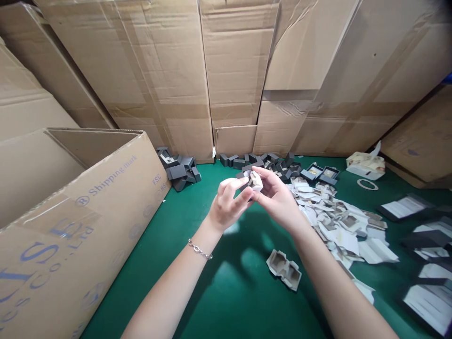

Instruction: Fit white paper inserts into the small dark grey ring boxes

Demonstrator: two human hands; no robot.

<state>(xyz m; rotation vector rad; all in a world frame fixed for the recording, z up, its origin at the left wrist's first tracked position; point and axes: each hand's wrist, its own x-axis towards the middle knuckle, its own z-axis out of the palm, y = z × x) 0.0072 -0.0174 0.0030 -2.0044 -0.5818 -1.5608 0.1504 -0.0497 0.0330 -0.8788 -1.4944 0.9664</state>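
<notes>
Both my hands meet above the middle of the green table around a small dark box with a whitish insert [255, 181] showing at its opening. My right hand [278, 195] is closed around the box from the right side. From the left, my left hand [229, 200] has its thumb and fingers pinched at the insert; a chain bracelet [200, 249] circles that wrist. My fingers cover most of the dark box. Below my hands, a grey-beige folded insert with two hollows [284, 270] lies on the table.
An open carton [106, 197] stands at left. Small dark boxes [181, 170] pile beside it, and more boxes [282, 165] lie at the back. Loose pale inserts [339, 221] heap at right, near black trays [406, 206] and a tissue pack [367, 165]. Tall cardboard [165, 70] walls the back.
</notes>
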